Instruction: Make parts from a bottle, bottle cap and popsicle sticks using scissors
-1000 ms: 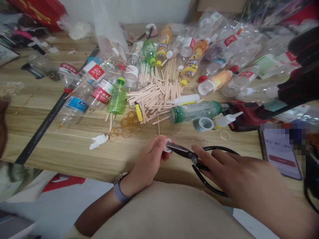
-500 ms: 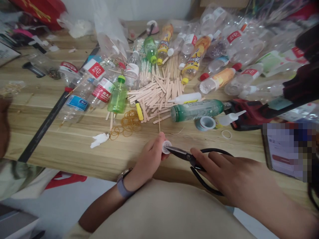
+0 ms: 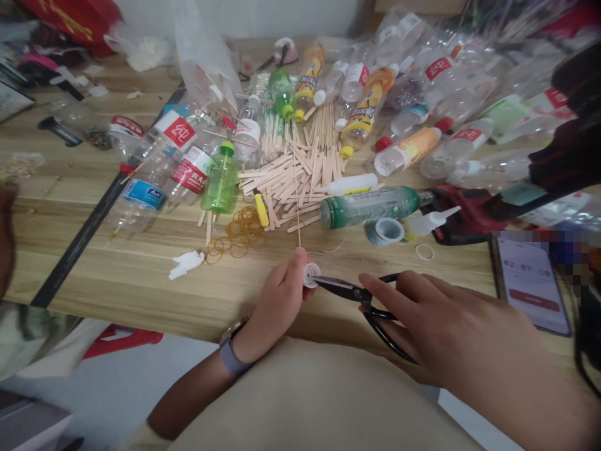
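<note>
Between its thumb and fingers, my left hand (image 3: 284, 285) pinches a small white bottle cap (image 3: 311, 275) and a thin wooden stick (image 3: 298, 216) that points up toward the pile. My right hand (image 3: 422, 313) is wrapped round the handles of black scissors (image 3: 345, 289). The blades look closed, and their tip meets the open face of the cap. Beyond the hands lie flat wooden sticks (image 3: 277, 181), tan rubber bands (image 3: 244, 228) and a yellow-handled tool (image 3: 261, 209).
A green bottle (image 3: 370, 207), a roll of tape (image 3: 389, 230), a glue bottle (image 3: 434, 220) and a phone (image 3: 533, 288) lie to the right. Many plastic bottles crowd the back. At the left edge, part of another person's arm (image 3: 5, 244) shows.
My right hand has shifted slightly on the scissors, and the handles have turned a little. The cap has tilted slightly in my left hand, with the scissor tip still at it.
</note>
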A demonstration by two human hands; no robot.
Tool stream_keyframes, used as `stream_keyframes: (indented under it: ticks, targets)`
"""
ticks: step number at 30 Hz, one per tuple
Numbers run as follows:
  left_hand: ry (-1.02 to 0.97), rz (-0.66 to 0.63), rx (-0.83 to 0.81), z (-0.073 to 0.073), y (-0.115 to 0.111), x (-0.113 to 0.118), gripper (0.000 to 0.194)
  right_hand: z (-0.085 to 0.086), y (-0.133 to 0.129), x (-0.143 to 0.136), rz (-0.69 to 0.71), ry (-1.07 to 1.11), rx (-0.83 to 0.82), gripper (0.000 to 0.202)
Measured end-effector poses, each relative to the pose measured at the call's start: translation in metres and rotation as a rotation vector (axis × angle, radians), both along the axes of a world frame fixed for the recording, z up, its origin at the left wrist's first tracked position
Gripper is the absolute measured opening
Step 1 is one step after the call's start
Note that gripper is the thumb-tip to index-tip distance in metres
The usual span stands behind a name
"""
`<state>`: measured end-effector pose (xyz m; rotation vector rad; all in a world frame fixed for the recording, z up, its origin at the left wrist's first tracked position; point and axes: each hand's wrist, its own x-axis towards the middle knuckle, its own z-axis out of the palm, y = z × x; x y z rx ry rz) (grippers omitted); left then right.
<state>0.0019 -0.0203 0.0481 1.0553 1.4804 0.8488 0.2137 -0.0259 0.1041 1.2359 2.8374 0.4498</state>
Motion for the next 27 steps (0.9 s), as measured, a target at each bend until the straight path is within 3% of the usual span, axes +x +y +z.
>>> stream_keyframes:
  ticks: [9, 27]
  targets:
    - [0.089, -0.041, 0.003, 0.005, 0.0, 0.001, 0.058, -0.011, 0.0, -0.006, -0.08, 0.114, 0.041, 0.029]
    - [0.071, -0.045, -0.028, 0.005, 0.002, 0.003, 0.059, -0.016, 0.001, -0.009, -0.008, 0.135, 0.086, 0.028]
